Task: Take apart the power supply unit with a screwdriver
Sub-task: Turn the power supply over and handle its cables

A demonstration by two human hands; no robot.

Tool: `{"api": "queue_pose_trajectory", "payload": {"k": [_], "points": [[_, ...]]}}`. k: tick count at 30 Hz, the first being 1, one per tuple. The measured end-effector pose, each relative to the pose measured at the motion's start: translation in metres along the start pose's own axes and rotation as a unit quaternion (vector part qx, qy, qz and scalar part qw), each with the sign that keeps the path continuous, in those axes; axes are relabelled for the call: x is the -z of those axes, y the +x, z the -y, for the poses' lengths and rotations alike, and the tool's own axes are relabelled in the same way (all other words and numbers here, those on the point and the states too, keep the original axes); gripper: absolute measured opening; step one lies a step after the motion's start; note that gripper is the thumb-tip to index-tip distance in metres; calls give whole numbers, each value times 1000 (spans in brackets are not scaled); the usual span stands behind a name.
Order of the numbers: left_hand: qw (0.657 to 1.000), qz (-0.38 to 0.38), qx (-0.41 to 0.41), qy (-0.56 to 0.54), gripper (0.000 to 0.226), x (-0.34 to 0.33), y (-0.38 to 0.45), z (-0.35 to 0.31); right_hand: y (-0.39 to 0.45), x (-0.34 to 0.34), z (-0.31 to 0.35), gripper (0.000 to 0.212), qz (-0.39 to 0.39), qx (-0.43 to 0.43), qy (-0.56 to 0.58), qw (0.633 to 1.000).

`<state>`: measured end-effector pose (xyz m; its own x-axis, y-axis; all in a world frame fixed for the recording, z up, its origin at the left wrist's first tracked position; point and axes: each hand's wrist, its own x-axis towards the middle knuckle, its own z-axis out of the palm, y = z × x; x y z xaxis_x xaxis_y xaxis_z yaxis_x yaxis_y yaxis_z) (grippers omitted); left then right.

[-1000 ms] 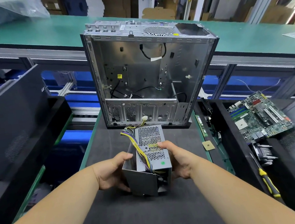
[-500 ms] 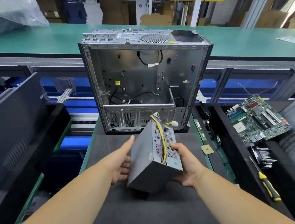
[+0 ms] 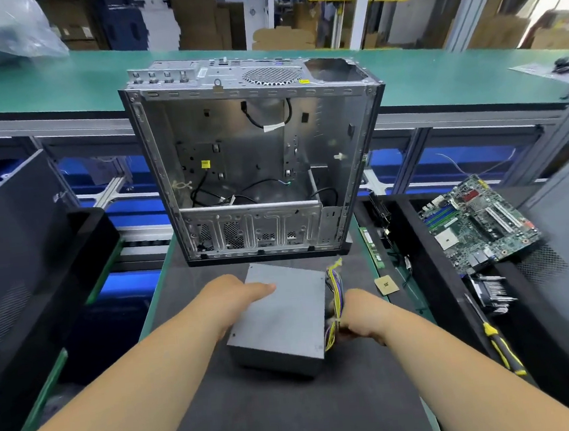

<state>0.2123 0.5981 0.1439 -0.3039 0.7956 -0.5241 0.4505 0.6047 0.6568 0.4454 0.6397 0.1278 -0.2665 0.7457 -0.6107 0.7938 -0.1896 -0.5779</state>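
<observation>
The grey power supply unit (image 3: 285, 318) lies flat on the dark mat (image 3: 293, 414) with its plain solid side up. My left hand (image 3: 230, 297) rests on its near left top, thumb stretched across the lid. My right hand (image 3: 357, 315) holds the unit's right side, where the yellow and purple cable bundle (image 3: 335, 296) comes out; its fingers are hidden behind the cables. A screwdriver (image 3: 497, 341) with a yellow and black handle lies to the right, away from both hands.
An empty silver computer case (image 3: 255, 169) stands open just behind the unit. A green motherboard (image 3: 476, 222) and a heatsink (image 3: 489, 293) lie in the black tray at right. A small chip (image 3: 386, 284) lies on the mat's right edge. A black panel (image 3: 14, 245) leans at left.
The unit was turned over from its vented face and set down flat on the mat. The cables swung from the top to the right side. My left hand moved onto the lid.
</observation>
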Motion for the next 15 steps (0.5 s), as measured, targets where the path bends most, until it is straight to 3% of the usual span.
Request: {"api": "queue_pose_trajectory", "payload": {"k": [4,7,9,11,13,15], "points": [[990,-9,-16,141,63,-4,-9,-13,-1,22,0,23,-59,-85,6,995],[990,-18,-20,142,45,0,-14,-11,-4,34,1,25,-223,-37,-56,973],[989,-13,-23,144,39,3,-16,-9,-8,31,6,17,-273,13,-10,962],[989,-13,-24,148,38,5,-19,-8,-7,21,15,14,-221,21,50,974],[988,-17,-21,151,39,6,-20,-9,-1,9,24,15,-138,-37,110,984],[987,-18,-14,160,38,5,-21,-9,2,1,29,18,-104,-87,167,977]]}}
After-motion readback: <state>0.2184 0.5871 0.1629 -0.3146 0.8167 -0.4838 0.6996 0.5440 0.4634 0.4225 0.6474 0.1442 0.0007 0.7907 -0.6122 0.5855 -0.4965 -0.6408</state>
